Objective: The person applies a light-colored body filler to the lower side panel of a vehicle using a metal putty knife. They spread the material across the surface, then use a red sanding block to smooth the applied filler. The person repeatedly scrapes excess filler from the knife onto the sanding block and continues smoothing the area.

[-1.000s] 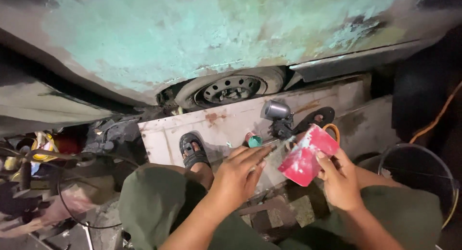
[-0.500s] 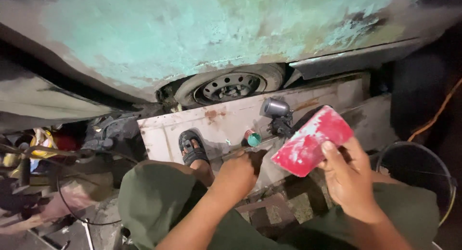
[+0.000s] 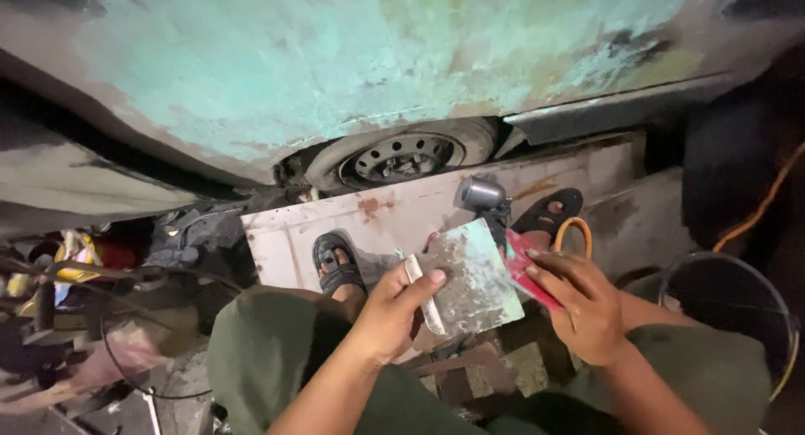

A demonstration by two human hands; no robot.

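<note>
Since a second ago, swung flat and turned greyish face up: smeared board (image 3: 474, 276), now pinched by left hand (image 3: 394, 309) alongside a pale scraper (image 3: 423, 294). Right hand (image 3: 587, 305) clamped on red edge. Above, patchy green car panel (image 3: 377, 58), apparently unfinished.

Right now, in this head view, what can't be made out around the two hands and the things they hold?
- Red sheet: mostly covered by the right hand and the grey-green square plate.
- Plate's lower left corner: behind the left hand.
- Wheel: upper part hidden by the car body.
- Black bucket: cut by the right edge, inside too dark.
</note>
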